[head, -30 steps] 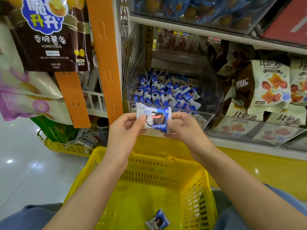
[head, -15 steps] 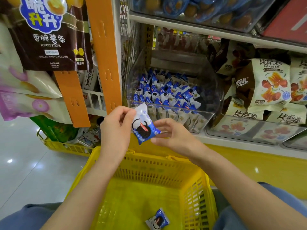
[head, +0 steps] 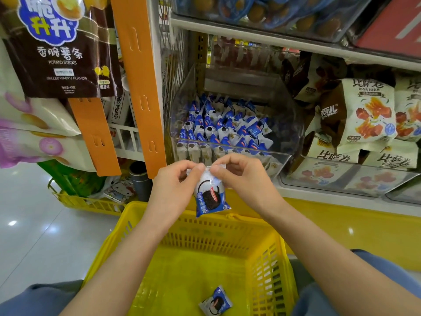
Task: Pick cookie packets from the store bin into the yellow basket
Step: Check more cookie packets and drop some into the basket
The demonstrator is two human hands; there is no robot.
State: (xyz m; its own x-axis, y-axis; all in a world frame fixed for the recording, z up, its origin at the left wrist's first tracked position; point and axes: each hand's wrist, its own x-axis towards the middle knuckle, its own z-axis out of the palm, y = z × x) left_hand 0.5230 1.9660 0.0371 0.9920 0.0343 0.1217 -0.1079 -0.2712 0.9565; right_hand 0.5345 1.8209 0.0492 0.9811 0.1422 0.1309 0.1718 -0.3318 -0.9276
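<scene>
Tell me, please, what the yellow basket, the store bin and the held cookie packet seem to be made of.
Yellow basket: likely moulded plastic, matte, with slotted walls.
Store bin: clear glossy plastic, probably acrylic; packets show through its wall.
Cookie packet: thin printed plastic film, slightly shiny, crimped along its top edge.

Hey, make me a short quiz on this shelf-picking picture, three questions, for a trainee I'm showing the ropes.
1. True or false: one cookie packet already lies in the yellow basket.
2. Of the left hand and the right hand, which pinches the top edge of the hanging packet? A) left only B) right only C) both
3. What colour is the slotted post to the left of the store bin?
Key: 1 true; 2 C; 3 orange.
</scene>
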